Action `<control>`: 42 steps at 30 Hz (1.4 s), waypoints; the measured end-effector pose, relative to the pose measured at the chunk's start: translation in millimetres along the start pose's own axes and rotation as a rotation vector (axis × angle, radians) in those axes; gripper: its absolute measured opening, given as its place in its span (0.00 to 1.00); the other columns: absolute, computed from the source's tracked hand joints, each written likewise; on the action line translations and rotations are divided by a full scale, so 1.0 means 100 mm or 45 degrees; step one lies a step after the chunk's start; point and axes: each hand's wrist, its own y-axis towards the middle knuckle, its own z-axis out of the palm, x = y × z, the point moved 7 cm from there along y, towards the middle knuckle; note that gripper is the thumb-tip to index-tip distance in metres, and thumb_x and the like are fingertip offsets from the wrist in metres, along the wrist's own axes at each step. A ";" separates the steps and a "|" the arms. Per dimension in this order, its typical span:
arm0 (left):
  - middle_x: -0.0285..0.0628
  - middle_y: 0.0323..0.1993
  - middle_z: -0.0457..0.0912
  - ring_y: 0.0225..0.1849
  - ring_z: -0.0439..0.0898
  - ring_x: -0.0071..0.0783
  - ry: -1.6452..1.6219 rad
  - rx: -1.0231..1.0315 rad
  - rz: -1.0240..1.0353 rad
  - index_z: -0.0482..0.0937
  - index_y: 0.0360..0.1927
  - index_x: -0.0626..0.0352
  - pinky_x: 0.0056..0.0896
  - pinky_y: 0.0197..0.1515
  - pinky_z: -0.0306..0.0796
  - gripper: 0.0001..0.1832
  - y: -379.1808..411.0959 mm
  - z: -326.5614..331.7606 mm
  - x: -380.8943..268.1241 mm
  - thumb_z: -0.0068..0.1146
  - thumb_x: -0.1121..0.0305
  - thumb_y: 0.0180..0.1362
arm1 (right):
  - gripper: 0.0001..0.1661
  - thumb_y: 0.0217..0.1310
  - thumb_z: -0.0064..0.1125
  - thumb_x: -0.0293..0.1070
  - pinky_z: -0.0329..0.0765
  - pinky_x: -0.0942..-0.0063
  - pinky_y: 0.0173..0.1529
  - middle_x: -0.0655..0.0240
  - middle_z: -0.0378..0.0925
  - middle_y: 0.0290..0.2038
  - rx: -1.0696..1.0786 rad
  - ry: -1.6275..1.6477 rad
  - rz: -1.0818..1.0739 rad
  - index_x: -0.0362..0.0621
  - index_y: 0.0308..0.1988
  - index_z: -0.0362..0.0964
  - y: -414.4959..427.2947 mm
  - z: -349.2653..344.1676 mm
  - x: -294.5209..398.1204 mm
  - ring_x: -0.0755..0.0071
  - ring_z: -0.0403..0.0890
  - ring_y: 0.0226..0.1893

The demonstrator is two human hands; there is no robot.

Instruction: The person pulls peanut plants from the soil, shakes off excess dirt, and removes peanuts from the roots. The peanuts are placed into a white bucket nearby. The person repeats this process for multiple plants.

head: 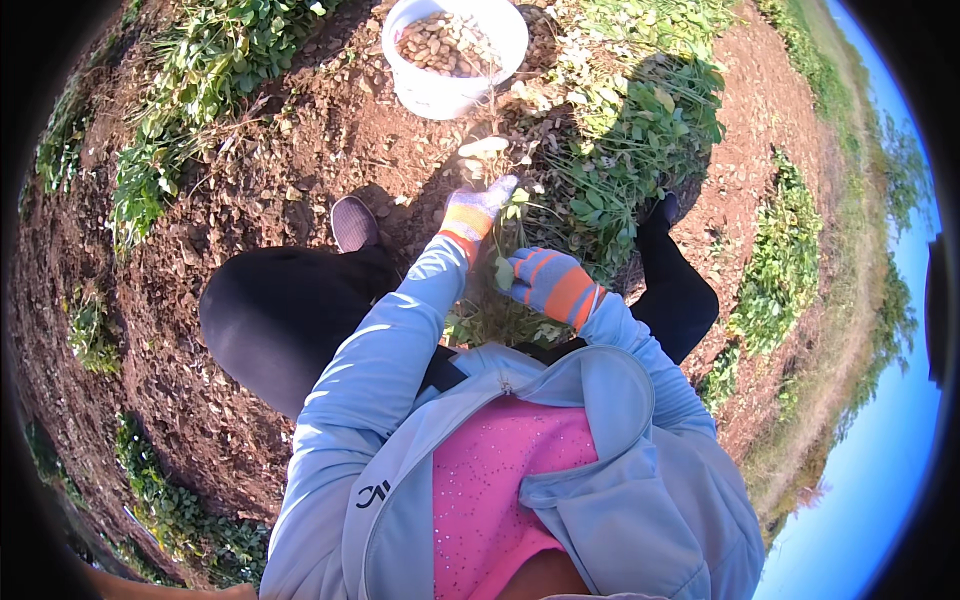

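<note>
My left hand (478, 206), in a grey and orange striped knit glove, is closed around a pulled peanut plant (501, 161) near its root end. Thin roots and some pale pods stick out beyond the fingers, partly blurred. My right hand (553, 286), in a matching glove, lies lower and to the right, its fingers curled at the leafy stems of the same plant; a leaf covers some fingertips. Past my left hand stands a white plastic bucket (431, 96) with many unshelled peanuts (448, 46) in it.
A heap of uprooted peanut plants (622, 150) lies right of the bucket. More leafy plants (217, 67) lie at upper left on the reddish stony soil (315, 142). My bent legs (292, 322) frame the work area. Grass and trees line the right rim.
</note>
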 end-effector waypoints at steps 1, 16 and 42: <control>0.52 0.37 0.76 0.39 0.74 0.29 -0.042 -0.001 0.020 0.65 0.42 0.82 0.24 0.40 0.66 0.41 0.00 -0.01 0.00 0.62 0.48 0.42 | 0.13 0.50 0.52 0.42 0.70 0.65 0.36 0.61 0.70 0.30 0.127 0.090 0.013 0.43 0.32 0.71 -0.03 0.02 0.01 0.57 0.73 0.32; 0.42 0.32 0.75 0.30 0.72 0.22 -0.477 -0.078 0.034 0.67 0.40 0.76 0.23 0.29 0.67 0.33 0.02 0.02 0.10 0.65 0.55 0.43 | 0.23 0.39 0.61 0.31 0.66 0.64 0.48 0.56 0.66 0.42 -0.629 -0.049 0.226 0.42 0.40 0.67 0.29 -0.16 -0.24 0.52 0.67 0.44; 0.39 0.36 0.74 0.36 0.73 0.25 -0.992 0.198 0.121 0.67 0.45 0.62 0.26 0.38 0.69 0.20 -0.28 0.13 -0.17 0.57 0.64 0.51 | 0.38 0.48 0.58 0.30 0.63 0.73 0.54 0.62 0.64 0.50 -0.213 1.302 0.353 0.42 0.56 0.48 0.56 0.25 -0.54 0.72 0.65 0.50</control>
